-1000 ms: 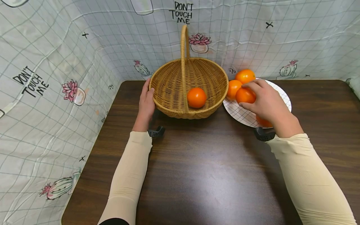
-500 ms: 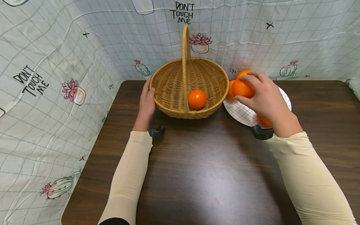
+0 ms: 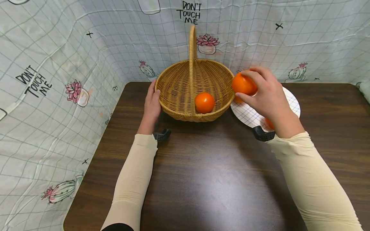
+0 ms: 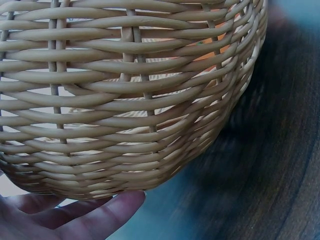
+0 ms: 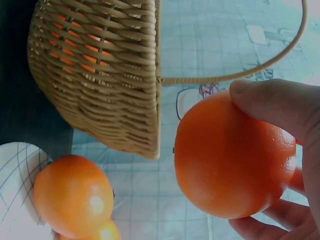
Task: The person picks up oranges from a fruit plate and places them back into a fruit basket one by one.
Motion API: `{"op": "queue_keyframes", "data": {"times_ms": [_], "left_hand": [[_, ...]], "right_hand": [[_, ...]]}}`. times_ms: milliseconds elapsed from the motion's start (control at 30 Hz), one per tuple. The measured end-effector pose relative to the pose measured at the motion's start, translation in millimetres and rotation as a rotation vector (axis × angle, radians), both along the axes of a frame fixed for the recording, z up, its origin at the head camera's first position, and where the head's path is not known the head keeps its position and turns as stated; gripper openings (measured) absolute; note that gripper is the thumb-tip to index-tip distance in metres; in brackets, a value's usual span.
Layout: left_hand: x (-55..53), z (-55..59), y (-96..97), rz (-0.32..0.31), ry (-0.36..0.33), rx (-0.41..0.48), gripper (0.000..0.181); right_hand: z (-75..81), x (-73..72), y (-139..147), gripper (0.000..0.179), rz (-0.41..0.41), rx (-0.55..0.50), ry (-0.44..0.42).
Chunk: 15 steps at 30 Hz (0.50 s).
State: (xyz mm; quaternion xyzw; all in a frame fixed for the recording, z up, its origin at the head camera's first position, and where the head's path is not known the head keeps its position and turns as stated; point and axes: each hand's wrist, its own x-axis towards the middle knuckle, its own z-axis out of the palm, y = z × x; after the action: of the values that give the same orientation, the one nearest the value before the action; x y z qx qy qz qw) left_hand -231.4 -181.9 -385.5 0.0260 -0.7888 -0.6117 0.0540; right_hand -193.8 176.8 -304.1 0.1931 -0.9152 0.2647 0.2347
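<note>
In the head view my right hand (image 3: 267,93) holds an orange (image 3: 244,84) above the plate's left part, beside the basket rim. The right wrist view shows that orange (image 5: 232,157) pinched between thumb and fingers. A wicker basket (image 3: 176,86) with a tall handle stands on the table, one orange (image 3: 204,102) lying inside it. My left hand (image 3: 151,107) rests against the basket's left side; in the left wrist view, nearly straight fingers (image 4: 112,212) touch the weave. Below the held orange, another orange (image 3: 238,99) is mostly hidden.
A white plate (image 3: 245,114) with a grid pattern lies right of the basket. One orange (image 3: 269,124) on it is partly hidden by my right wrist. A patterned cloth (image 3: 254,38) hangs behind and left of the dark wooden table (image 3: 202,173).
My right hand has lifted the orange off the plate area and moved it up and left, toward the basket rim. The left hand and the basket stay in place.
</note>
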Motion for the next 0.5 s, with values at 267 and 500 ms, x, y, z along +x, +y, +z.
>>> {"op": "queue_keyframes", "data": {"times_ms": [267, 500], "left_hand": [[0.7, -0.7, -0.2, 0.004, 0.001, -0.014, 0.048], [-0.1, -1.3, 0.1, 0.006, 0.022, -0.018, 0.048]], "right_hand": [[0.1, -4.6, -10.8, 0.054, 0.026, -0.038, 0.026], [-4.6, -9.0, -18.1, 0.053, 0.062, -0.071, 0.064]]}}
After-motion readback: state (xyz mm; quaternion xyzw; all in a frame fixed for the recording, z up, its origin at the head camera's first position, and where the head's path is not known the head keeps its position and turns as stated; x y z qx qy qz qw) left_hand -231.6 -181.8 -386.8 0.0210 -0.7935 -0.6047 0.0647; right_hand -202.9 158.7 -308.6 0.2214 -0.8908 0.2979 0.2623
